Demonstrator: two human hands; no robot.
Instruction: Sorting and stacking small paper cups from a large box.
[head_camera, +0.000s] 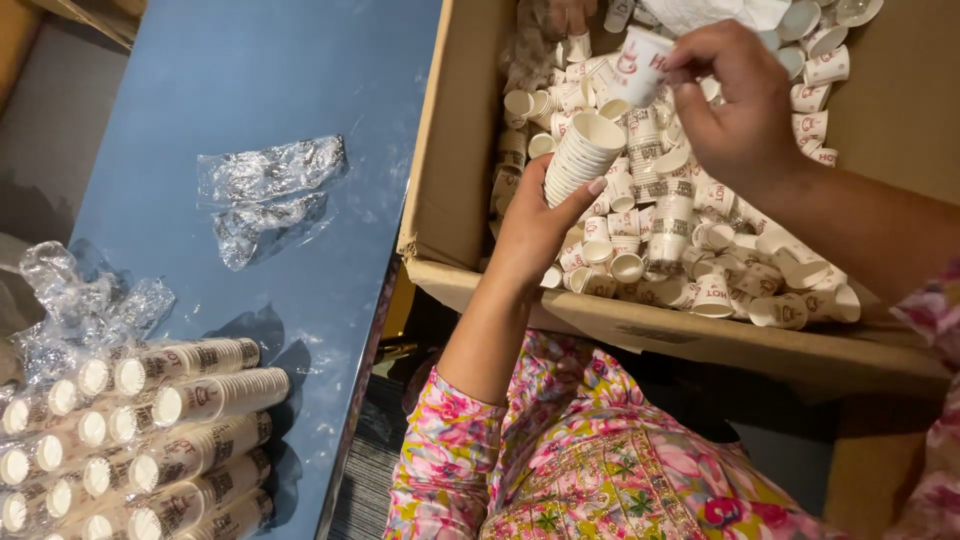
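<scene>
My left hand (532, 222) grips a short stack of small white paper cups (580, 152), held tilted over an open cardboard box (445, 150). Above and to the right, my right hand (735, 100) pinches a single white paper cup with red print (640, 62). Beneath both hands the box holds a loose heap of several similar cups (690, 250), some upright, some on their sides.
A blue table (260, 70) lies to the left of the box. On it sit crumpled clear plastic wrappers (268, 195) and, at the lower left, several long sleeves of stacked cups in plastic (170, 430). My floral-patterned sleeves and lap fill the bottom.
</scene>
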